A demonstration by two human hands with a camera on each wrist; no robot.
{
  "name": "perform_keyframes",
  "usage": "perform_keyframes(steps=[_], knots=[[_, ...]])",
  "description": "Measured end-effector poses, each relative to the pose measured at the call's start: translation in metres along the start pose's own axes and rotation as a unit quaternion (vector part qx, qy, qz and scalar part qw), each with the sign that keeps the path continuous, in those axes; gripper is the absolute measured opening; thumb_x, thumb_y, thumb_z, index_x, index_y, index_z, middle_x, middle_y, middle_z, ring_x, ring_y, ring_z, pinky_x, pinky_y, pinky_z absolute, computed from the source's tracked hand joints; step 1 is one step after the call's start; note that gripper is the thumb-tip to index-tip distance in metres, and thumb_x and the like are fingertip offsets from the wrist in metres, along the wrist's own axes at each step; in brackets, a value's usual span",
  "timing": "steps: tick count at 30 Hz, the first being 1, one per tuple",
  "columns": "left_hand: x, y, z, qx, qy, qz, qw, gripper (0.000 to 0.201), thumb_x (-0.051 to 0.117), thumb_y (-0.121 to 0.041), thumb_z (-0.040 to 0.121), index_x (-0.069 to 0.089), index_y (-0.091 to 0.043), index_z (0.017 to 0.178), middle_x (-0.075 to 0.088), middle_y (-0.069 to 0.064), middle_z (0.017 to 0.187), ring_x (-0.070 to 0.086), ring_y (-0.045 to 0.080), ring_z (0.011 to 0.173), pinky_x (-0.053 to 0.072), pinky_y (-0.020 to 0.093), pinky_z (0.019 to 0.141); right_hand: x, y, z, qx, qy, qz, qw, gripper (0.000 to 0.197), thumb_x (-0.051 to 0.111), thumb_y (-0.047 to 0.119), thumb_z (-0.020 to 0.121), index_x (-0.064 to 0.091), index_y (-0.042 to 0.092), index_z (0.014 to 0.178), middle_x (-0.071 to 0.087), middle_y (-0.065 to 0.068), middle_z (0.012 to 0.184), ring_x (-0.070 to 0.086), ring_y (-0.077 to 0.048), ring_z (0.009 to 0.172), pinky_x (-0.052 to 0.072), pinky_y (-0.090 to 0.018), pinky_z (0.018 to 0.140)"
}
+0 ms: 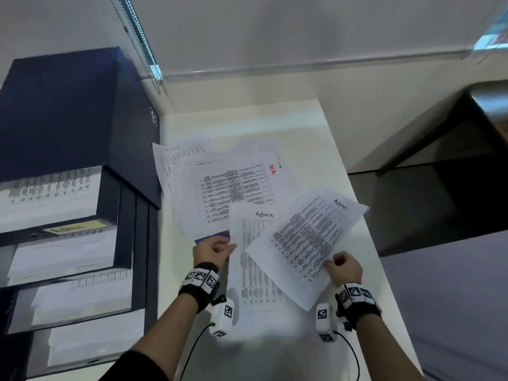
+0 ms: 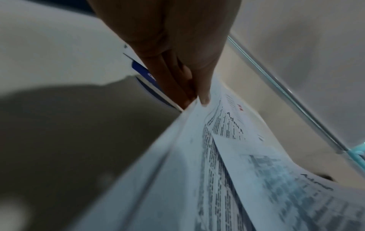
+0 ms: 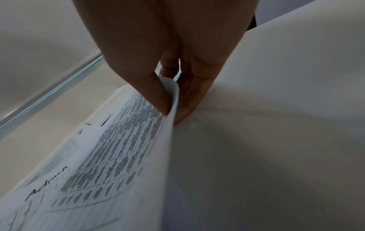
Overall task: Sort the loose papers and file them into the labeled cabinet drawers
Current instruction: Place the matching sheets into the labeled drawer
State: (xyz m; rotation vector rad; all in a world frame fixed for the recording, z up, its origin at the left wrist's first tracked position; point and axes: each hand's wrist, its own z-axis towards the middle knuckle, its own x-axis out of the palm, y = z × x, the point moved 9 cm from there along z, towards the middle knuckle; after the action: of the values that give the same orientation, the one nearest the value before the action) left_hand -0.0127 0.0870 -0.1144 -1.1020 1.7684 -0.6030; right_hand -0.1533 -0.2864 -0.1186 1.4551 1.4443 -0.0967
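Observation:
My left hand (image 1: 217, 250) pinches the left edge of a printed sheet headed "Admin" (image 1: 257, 270) that lies lengthwise on the white table (image 1: 316, 133). In the left wrist view thumb and fingers (image 2: 204, 100) clamp that paper's edge (image 2: 189, 140). My right hand (image 1: 342, 266) pinches the near corner of a second "Admin" sheet (image 1: 308, 240), held tilted above the first; the right wrist view shows its edge (image 3: 171, 100) curled between thumb and fingers. Behind lies a loose pile (image 1: 220, 188) with one sheet marked in red. The dark cabinet (image 1: 63, 111) stands at left with several drawers (image 1: 55, 199) pulled out, papers inside.
A blue-edged item (image 1: 211, 237) peeks from under the pile beside my left hand. A yellow label (image 1: 72, 228) sits on one drawer front. The table's right edge drops to a dark floor (image 1: 426, 204). A wall with a blind cord (image 1: 137, 37) lies behind.

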Motion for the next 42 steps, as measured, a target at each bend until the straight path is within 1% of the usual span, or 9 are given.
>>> perform_keyframes(steps=[5, 8, 12, 17, 24, 32, 35, 38, 42], knots=[[-0.029, -0.001, 0.008, 0.052, -0.053, 0.05, 0.996, 0.01, 0.076, -0.021, 0.084, 0.076, -0.023, 0.093, 0.072, -0.001, 0.085, 0.066, 0.014, 0.078, 0.058, 0.039, 0.085, 0.004, 0.006, -0.003, -0.035, 0.024, 0.018, 0.999, 0.015, 0.074, 0.004, 0.08, 0.063, 0.015, 0.08, 0.063, 0.0, 0.076, 0.057, -0.018, 0.074, 0.04, -0.021, 0.069], [-0.008, -0.022, 0.001, 0.17, 0.032, 0.079, 0.982, 0.031, 0.079, -0.017, 0.08, 0.072, -0.046, 0.087, 0.062, -0.005, 0.123, 0.058, 0.014, 0.112, 0.052, 0.034, 0.095, 0.013, 0.009, -0.003, -0.052, 0.061, 0.033, 0.996, 0.02, 0.074, 0.002, 0.079, 0.07, 0.018, 0.09, 0.068, 0.0, 0.08, 0.062, -0.014, 0.074, 0.046, -0.016, 0.064], [0.036, -0.054, -0.037, 0.319, 0.139, 0.191, 0.918, 0.006, 0.078, -0.028, 0.08, 0.078, -0.032, 0.086, 0.062, -0.016, 0.121, 0.053, 0.007, 0.111, 0.045, 0.033, 0.099, 0.016, 0.006, 0.0, -0.06, 0.083, 0.024, 0.994, 0.03, 0.074, 0.006, 0.081, 0.065, 0.025, 0.103, 0.068, 0.0, 0.085, 0.063, -0.016, 0.079, 0.049, -0.024, 0.07], [0.042, -0.03, -0.032, 0.168, 0.108, 0.075, 0.977, 0.021, 0.078, -0.02, 0.081, 0.076, -0.024, 0.102, 0.071, -0.01, 0.101, 0.067, 0.009, 0.092, 0.056, 0.033, 0.09, 0.013, -0.016, 0.011, -0.018, 0.073, 0.009, 0.997, 0.021, 0.073, 0.013, 0.083, 0.065, 0.001, 0.1, 0.069, -0.016, 0.094, 0.066, -0.031, 0.085, 0.056, -0.042, 0.077], [0.02, -0.011, -0.018, 0.093, 0.042, 0.087, 0.991, 0.008, 0.081, -0.026, 0.078, 0.074, -0.027, 0.083, 0.055, -0.003, 0.128, 0.052, 0.016, 0.12, 0.04, 0.031, 0.106, 0.016, -0.018, 0.01, -0.016, 0.083, 0.044, 0.995, 0.027, 0.072, 0.008, 0.084, 0.067, -0.001, 0.109, 0.068, -0.015, 0.099, 0.063, -0.027, 0.087, 0.054, -0.041, 0.086], [0.072, -0.054, -0.079, 0.441, 0.167, 0.303, 0.828, 0.004, 0.077, -0.031, 0.078, 0.076, -0.03, 0.082, 0.05, 0.006, 0.142, 0.046, 0.028, 0.13, 0.046, 0.044, 0.101, 0.015, -0.015, 0.007, -0.02, 0.086, 0.036, 0.995, 0.028, 0.069, 0.007, 0.085, 0.067, -0.002, 0.111, 0.068, -0.015, 0.099, 0.063, -0.026, 0.086, 0.053, -0.037, 0.083], [0.068, -0.042, -0.068, 0.353, 0.106, 0.293, 0.882, 0.013, 0.07, -0.027, 0.085, 0.075, -0.021, 0.095, 0.044, 0.011, 0.145, 0.042, 0.029, 0.133, 0.041, 0.042, 0.108, 0.015, -0.014, 0.004, -0.017, 0.085, 0.038, 0.996, 0.028, 0.069, 0.007, 0.085, 0.067, -0.001, 0.111, 0.069, -0.015, 0.1, 0.063, -0.026, 0.085, 0.052, -0.035, 0.082], [0.043, -0.005, -0.041, 0.062, 0.026, 0.162, 0.985, 0.024, 0.063, -0.026, 0.091, 0.068, -0.012, 0.109, 0.042, 0.013, 0.14, 0.047, 0.027, 0.125, 0.037, 0.031, 0.107, 0.018, -0.01, -0.001, -0.016, 0.091, -0.003, 0.996, 0.026, 0.067, 0.007, 0.083, 0.068, 0.002, 0.108, 0.067, -0.012, 0.096, 0.062, -0.025, 0.085, 0.05, -0.032, 0.077], [0.026, 0.001, -0.028, -0.065, -0.002, 0.055, 0.996, 0.026, 0.053, -0.034, 0.097, 0.064, -0.014, 0.109, 0.067, 0.01, 0.113, 0.059, 0.023, 0.089, 0.047, 0.03, 0.087, 0.032, -0.004, -0.013, -0.023, 0.132, -0.021, 0.991, 0.023, 0.07, 0.015, 0.081, 0.067, 0.008, 0.102, 0.068, -0.01, 0.098, 0.063, -0.026, 0.089, 0.05, -0.031, 0.077]])
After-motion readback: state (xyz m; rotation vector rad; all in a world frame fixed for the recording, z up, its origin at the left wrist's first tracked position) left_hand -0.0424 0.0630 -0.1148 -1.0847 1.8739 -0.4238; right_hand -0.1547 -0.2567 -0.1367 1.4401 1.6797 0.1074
